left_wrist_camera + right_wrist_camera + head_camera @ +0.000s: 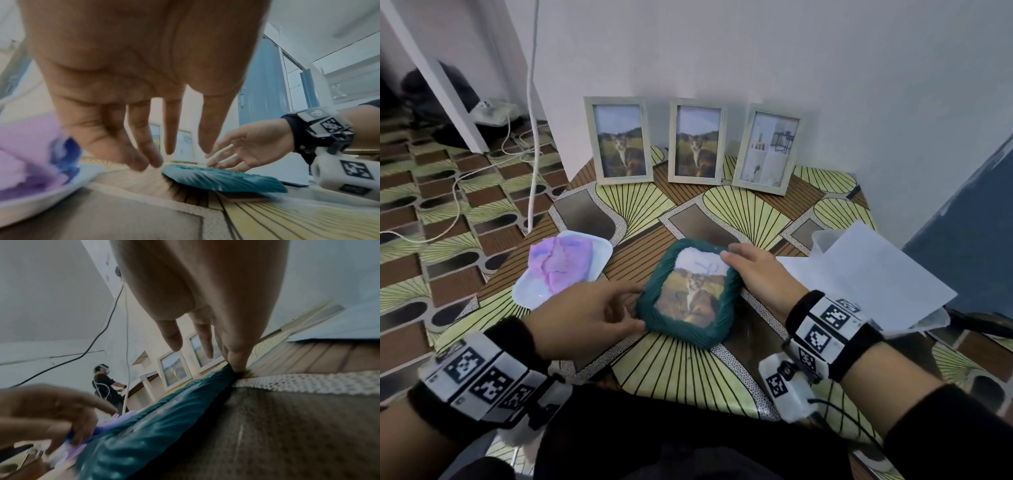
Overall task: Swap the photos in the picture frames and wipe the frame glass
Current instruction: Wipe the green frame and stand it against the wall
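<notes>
1. head view. green frame [688, 296] flat on the patterned table [688, 370], lying between the two hands, a cat photo showing in its opening. left hand [582, 317] at the frame's near-left edge, fingers extended and relaxed, thumb tip touching the rim, gripping nothing. right hand [758, 274] at the frame's far-right corner, fingers straight, tips resting on the rim. beyond the left hand, a white tray [525, 294] carrying a purple cloth [561, 265]. beyond both hands, three pale wooden frames [697, 140] standing against the wall. just past the right wrist, white paper sheets [876, 274].

2. left wrist view. left hand [131, 84] seen from the palm side, fingers [144, 146] spread and pointing down, tips just beside the green frame [222, 180]; contact cannot be told. right hand [246, 146] open-palmed across the frame, fingertips on its far edge. purple cloth [30, 154] in the tray on the outer side of the left hand.

3. right wrist view. right hand [205, 296] with straight fingers, one fingertip [238, 365] pressed to the green frame [154, 423] at its edge where it meets the table. left hand [47, 415] blurred at the frame's opposite side.
</notes>
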